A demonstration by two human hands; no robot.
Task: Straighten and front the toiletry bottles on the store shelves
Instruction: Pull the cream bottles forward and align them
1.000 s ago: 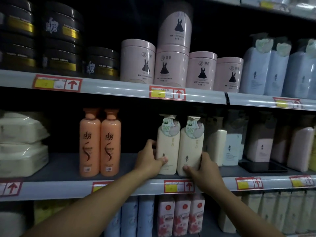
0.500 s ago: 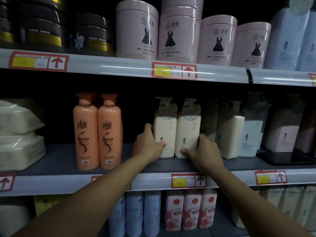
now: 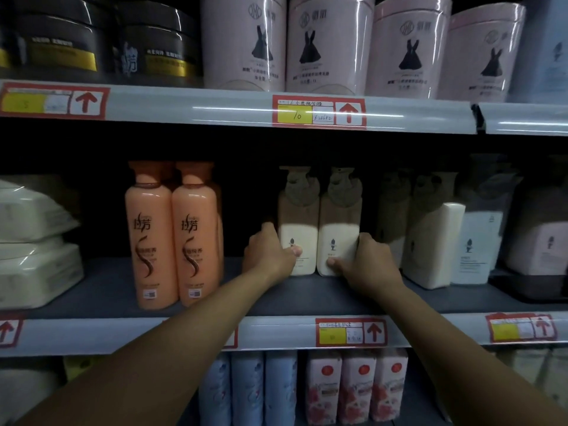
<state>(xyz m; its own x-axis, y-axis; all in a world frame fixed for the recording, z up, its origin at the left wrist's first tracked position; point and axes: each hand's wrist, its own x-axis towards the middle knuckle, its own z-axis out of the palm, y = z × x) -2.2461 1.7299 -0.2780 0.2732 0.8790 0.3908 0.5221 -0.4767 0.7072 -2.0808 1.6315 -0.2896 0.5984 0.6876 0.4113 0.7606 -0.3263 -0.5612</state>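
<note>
While both arms reach into the middle shelf (image 3: pixel 92 290), the left hand (image 3: pixel 268 254) grips the left cream bottle (image 3: pixel 297 235) w/ thumb across its front; the right hand (image 3: pixel 367 263) grips the right cream bottle (image 3: pixel 338 238) likewise. Both bottles stand upright, touching side by side, set back from the shelf edge. Two orange bottles (image 3: pixel 173 235) stand nearer the front, to the left.

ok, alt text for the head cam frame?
Two hands grip a pair of cream bottles side by side on the middle shelf: left hand on the left bottle, right hand on the right bottle. Two orange bottles stand to their left.
</note>
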